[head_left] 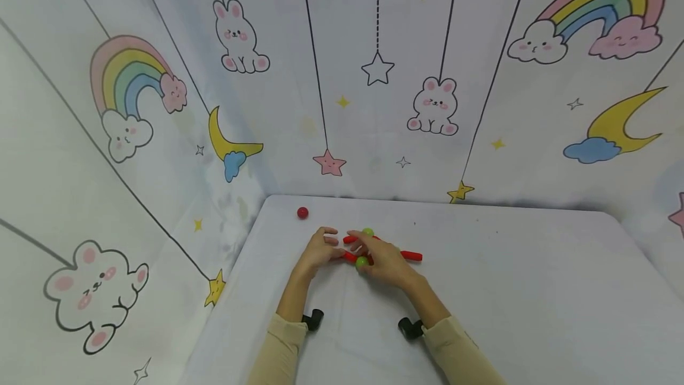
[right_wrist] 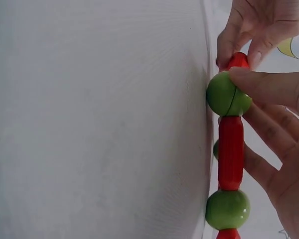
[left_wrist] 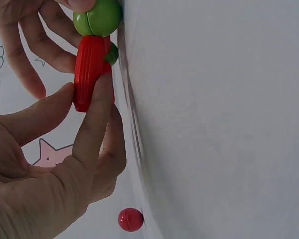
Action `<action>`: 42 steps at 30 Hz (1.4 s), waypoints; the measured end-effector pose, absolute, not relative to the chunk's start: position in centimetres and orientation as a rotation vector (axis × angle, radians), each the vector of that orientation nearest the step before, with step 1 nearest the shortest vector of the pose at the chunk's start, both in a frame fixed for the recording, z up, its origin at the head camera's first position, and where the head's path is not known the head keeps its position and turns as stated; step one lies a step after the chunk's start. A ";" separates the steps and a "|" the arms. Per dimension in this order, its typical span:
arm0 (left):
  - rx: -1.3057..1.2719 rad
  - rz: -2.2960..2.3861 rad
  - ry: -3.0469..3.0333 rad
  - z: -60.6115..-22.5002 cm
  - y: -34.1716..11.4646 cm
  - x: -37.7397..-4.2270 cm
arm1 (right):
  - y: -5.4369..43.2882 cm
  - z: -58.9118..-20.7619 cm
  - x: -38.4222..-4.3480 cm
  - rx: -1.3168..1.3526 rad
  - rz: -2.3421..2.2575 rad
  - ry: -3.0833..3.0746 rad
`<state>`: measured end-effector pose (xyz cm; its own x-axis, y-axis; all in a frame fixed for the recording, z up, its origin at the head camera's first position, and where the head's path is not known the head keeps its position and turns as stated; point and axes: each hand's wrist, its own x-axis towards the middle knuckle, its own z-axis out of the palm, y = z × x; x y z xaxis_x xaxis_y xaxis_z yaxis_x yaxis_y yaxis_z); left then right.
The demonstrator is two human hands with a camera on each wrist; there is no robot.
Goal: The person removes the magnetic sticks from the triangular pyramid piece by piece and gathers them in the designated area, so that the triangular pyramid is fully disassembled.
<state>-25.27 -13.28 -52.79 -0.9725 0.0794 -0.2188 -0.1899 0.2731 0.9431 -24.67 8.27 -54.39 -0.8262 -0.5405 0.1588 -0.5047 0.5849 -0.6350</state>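
1. Head view: the left hand [head_left: 318, 254] and right hand [head_left: 389, 261] meet near the middle of the white worktop [head_left: 523, 290]. The left hand's grip pinches the end rod [left_wrist: 87, 74], a red one, between thumb and fingers.
2. The right hand's grip pinches the near green ball [right_wrist: 228, 94], thumb on its near side, the remaining fingers spread loosely behind.
3. The end rod touches the near green ball; whether it is fully seated, I cannot tell. Beyond that ball run the middle rod [right_wrist: 230, 152], also red, and the second green ball [right_wrist: 228, 211], in line.
4. The step in hand looks like working the joint between end rod and near green ball. Best to keep the rod's axis aimed at the ball's centre and push straight; a slanted push could roll the ball.
5. Brace the ball firmly with the right thumb, so that force goes into this joint and does not loosen the middle rod.
6. Keep the right hand's spare fingers off the far green ball [head_left: 368, 232] and the far red rod [head_left: 350, 240], just behind; a knock could shift them.
7. The red ball [head_left: 302, 212] lies apart, beyond the left hand; leave it there meanwhile.
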 end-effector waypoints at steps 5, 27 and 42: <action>-0.103 1.784 2.319 -52.8 -13.4 -25.3 | 8.2 -54.3 -24.6 -0.924 -1.084 2.758; -0.227 1.899 2.384 -52.9 -15.1 -26.1 | 8.6 -54.3 -24.8 -0.878 -1.138 2.767; -0.357 2.024 2.360 -52.6 -19.5 -26.9 | 8.8 -54.5 -24.9 -0.887 -1.165 2.730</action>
